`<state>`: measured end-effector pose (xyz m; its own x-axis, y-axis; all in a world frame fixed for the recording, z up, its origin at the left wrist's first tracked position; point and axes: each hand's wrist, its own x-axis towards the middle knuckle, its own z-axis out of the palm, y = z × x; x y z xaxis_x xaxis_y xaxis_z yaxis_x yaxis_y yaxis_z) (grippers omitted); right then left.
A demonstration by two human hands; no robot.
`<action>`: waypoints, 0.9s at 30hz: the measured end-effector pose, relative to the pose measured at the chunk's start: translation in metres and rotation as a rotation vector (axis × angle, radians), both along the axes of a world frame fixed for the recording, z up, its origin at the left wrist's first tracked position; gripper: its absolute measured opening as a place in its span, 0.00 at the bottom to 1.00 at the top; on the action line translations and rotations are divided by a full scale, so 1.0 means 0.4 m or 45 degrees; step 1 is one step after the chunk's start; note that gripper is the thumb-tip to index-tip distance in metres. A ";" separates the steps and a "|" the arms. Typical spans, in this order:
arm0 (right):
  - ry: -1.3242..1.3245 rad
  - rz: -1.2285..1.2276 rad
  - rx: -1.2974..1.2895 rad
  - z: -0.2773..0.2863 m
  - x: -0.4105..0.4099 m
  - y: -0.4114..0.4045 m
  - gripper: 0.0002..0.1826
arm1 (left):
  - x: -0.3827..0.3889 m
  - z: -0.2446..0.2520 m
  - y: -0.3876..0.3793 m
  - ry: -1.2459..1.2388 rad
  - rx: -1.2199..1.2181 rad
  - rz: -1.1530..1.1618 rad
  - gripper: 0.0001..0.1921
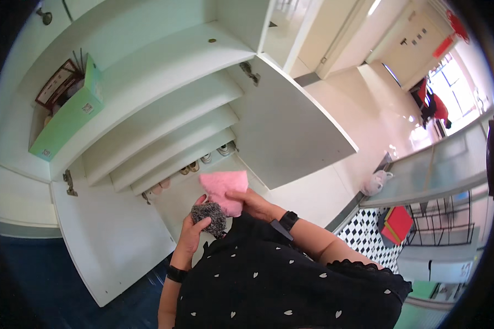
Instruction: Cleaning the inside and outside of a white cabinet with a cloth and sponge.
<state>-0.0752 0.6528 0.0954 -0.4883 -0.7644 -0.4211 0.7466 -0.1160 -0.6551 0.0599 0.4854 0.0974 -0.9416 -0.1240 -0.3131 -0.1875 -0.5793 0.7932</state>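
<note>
My left hand (192,232) grips a grey fuzzy scrubbing sponge (210,218), thumb across its front. Beside it, my right hand (255,203) pinches a pink plush cloth (224,185) that fans out beyond the fingers. Cloth and sponge overlap in view; whether they touch I cannot tell. Both are held in front of a white shoe cabinet (164,111) whose two doors stand open. Several shelves run across inside it, with no objects seen on their visible parts. Shoes (206,158) stand in a row beneath the lowest shelf, partly hidden by it.
The left cabinet door (119,242) and right cabinet door (292,123) swing out on either side of me. On the cabinet top sits a green box (68,121) holding various items. A plastic bag (376,183) lies on the floor by a glass partition (432,164) at right.
</note>
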 end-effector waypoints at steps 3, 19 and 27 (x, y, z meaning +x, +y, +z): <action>0.163 0.065 0.070 -0.020 0.062 0.017 0.29 | 0.029 -0.011 0.002 -0.035 -0.117 -0.078 0.33; 0.577 -0.058 0.401 -0.024 0.155 0.037 0.19 | 0.081 -0.043 0.009 -0.104 0.024 -0.040 0.13; -0.016 -0.236 0.137 -0.002 0.125 0.058 0.21 | 0.040 -0.013 0.034 -0.091 0.237 -0.058 0.15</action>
<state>-0.0251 0.6760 0.0946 -0.6105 -0.6122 -0.5025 0.7272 -0.1818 -0.6619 0.0757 0.4989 0.0920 -0.9196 -0.0152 -0.3926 -0.2688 -0.7044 0.6570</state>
